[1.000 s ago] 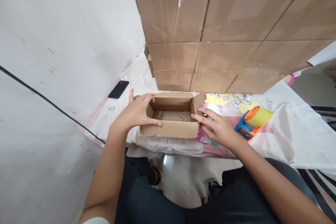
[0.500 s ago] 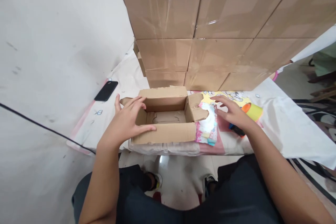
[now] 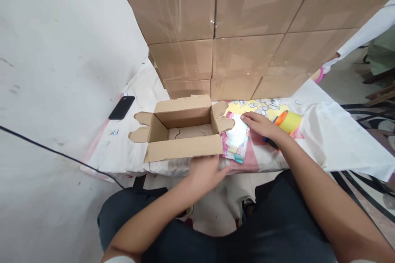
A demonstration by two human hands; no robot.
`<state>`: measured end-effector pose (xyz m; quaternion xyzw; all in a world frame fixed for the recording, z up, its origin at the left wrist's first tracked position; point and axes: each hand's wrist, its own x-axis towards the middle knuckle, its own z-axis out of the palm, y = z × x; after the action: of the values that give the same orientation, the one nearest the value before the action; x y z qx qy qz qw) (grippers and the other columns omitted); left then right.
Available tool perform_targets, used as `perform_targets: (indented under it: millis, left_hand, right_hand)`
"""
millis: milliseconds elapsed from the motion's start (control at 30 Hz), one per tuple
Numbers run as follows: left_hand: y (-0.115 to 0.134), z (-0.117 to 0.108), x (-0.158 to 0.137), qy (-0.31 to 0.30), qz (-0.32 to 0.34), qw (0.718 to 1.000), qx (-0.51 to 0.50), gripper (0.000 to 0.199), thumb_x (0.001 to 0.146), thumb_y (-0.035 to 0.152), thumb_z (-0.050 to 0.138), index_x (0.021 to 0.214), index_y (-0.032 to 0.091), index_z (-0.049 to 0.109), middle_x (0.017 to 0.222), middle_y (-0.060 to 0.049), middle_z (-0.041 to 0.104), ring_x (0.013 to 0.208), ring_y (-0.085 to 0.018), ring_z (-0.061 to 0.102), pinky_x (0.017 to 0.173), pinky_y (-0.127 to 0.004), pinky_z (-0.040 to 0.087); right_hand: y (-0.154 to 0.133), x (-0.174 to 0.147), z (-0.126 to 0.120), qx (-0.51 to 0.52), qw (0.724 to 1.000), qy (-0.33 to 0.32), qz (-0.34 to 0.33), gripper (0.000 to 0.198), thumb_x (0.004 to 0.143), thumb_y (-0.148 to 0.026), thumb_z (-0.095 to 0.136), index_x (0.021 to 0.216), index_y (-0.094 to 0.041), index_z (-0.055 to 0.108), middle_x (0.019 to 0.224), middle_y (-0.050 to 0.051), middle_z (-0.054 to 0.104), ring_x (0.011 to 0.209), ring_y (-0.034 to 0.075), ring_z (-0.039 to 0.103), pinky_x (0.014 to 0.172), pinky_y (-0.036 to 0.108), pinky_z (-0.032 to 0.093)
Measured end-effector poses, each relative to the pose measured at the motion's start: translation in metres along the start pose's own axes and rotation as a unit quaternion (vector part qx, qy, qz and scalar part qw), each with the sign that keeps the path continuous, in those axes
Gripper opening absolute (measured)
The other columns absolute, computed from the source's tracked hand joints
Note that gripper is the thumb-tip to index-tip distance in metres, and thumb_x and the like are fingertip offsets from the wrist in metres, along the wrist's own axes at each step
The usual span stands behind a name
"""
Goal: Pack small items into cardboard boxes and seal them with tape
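An open cardboard box [image 3: 185, 146] stands near the front edge of the table with its flaps spread and nothing inside. My left hand [image 3: 205, 170] is just below the box's front flap, thumb stretched out to the right; the other fingertips are hidden under the flap. To the right of the box lies a shiny white and pink packet [image 3: 237, 133], its upper left corner partly beneath a side flap. My right hand [image 3: 257, 123] lies over the packet's upper right edge, fingers extended and touching it.
Taped cardboard cartons [image 3: 243, 55] are stacked behind the box. A yellow-green tape roll [image 3: 291, 122] with an orange core lies right of my right hand. A black phone [image 3: 121, 107] rests at the left by the wall. Someone's arm with a pink band [image 3: 320, 74] shows behind the cartons.
My left hand has left the box's left side and moved right, to below its front flap. My right hand has come down onto the packet. The view has shifted slightly.
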<state>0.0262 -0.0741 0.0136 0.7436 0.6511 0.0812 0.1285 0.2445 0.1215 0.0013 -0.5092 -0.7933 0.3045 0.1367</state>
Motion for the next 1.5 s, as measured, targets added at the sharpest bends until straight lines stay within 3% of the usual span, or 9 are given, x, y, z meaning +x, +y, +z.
perform_targets:
  millis: [100,167,367,567,733,967,1100,1267,1500]
  left_hand:
    - [-0.009,0.029,0.028,0.011,-0.082,0.983,-0.161,0.037,0.089,0.05,0.065,0.105,0.017,0.064,0.114,-0.019,0.071,0.111,-0.037,0.066,0.091,-0.045,0.052]
    - [-0.016,0.041,0.037,0.002,-0.125,0.938,-0.323,0.035,0.083,0.048,0.072,0.097,0.018,0.063,0.11,-0.018,0.07,0.115,-0.039,0.065,0.09,-0.044,0.052]
    - [-0.018,0.054,0.038,-0.065,-0.155,0.826,-0.538,0.039,0.09,0.052,0.064,0.104,0.017,0.055,0.088,-0.01,0.073,0.069,-0.023,0.074,0.047,-0.026,0.05]
    - [-0.018,0.058,0.038,-0.048,-0.151,0.762,-0.629,0.041,0.09,0.056,0.063,0.1,0.018,0.049,0.09,-0.007,0.07,0.068,-0.017,0.074,0.044,-0.019,0.046]
    - [-0.018,0.069,0.041,-0.011,-0.113,0.761,-0.639,0.044,0.085,0.048,0.068,0.092,0.025,0.032,0.071,0.005,0.064,0.052,-0.013,0.067,0.039,-0.018,0.037]
    - [-0.008,0.072,0.029,-0.018,-0.021,0.781,-0.623,0.033,0.088,0.033,0.064,0.09,0.025,0.031,0.071,0.005,0.066,0.056,-0.014,0.068,0.049,-0.02,0.041]
    - [-0.001,0.065,0.023,-0.011,0.013,0.787,-0.617,0.03,0.09,0.029,0.061,0.09,0.024,0.032,0.074,0.003,0.067,0.062,-0.014,0.069,0.058,-0.023,0.044]
    - [0.007,0.057,0.02,-0.001,0.043,0.784,-0.62,0.031,0.093,0.036,0.06,0.091,0.025,0.031,0.076,0.003,0.066,0.067,-0.015,0.07,0.062,-0.024,0.047]
    - [0.0,0.056,0.026,0.021,0.028,0.812,-0.582,0.029,0.091,0.036,0.061,0.093,0.025,0.035,0.075,0.004,0.064,0.064,-0.014,0.068,0.06,-0.023,0.044]
  right_hand:
    - [0.001,-0.004,-0.002,0.049,0.996,-0.009,0.071,0.054,0.091,-0.069,0.045,0.083,-0.02,0.066,0.088,0.009,0.071,0.081,0.025,0.063,0.075,0.036,0.05]
    - [0.002,-0.009,-0.004,0.108,0.987,-0.028,0.119,0.058,0.086,-0.076,0.051,0.072,-0.02,0.062,0.066,0.008,0.064,0.059,0.019,0.056,0.055,0.031,0.043]
    - [0.001,-0.017,-0.007,0.293,0.942,-0.073,0.147,0.052,0.085,-0.061,0.063,0.058,-0.021,0.043,0.041,-0.002,0.037,0.037,0.008,0.029,0.037,0.025,0.02]
    - [-0.003,-0.017,-0.008,0.375,0.903,-0.077,0.195,0.04,0.072,-0.036,0.078,0.061,-0.021,0.042,0.045,-0.007,0.034,0.038,0.003,0.019,0.038,0.021,0.012]
    - [0.0,-0.023,-0.014,0.38,0.902,-0.087,0.186,0.024,0.069,-0.027,0.078,0.075,-0.019,0.057,0.048,-0.007,0.04,0.038,0.003,0.023,0.037,0.02,0.014]
    - [-0.008,-0.033,-0.024,0.419,0.896,-0.008,0.148,0.04,0.064,-0.024,0.081,0.097,-0.02,0.06,0.045,-0.011,0.038,0.036,0.002,0.02,0.037,0.018,0.009]
    - [-0.015,-0.048,-0.037,0.423,0.902,-0.014,0.087,0.037,0.063,-0.025,0.08,0.094,-0.02,0.061,0.046,-0.011,0.04,0.036,0.001,0.018,0.037,0.018,0.007]
    - [-0.012,-0.057,-0.041,0.473,0.879,0.031,0.053,0.03,0.065,-0.023,0.076,0.089,-0.02,0.058,0.042,-0.012,0.033,0.036,0.002,0.016,0.038,0.019,0.007]
    - [-0.005,-0.058,-0.04,0.494,0.858,0.069,0.118,0.011,0.076,-0.028,0.06,0.083,-0.02,0.056,0.046,-0.007,0.035,0.041,0.007,0.026,0.043,0.022,0.022]
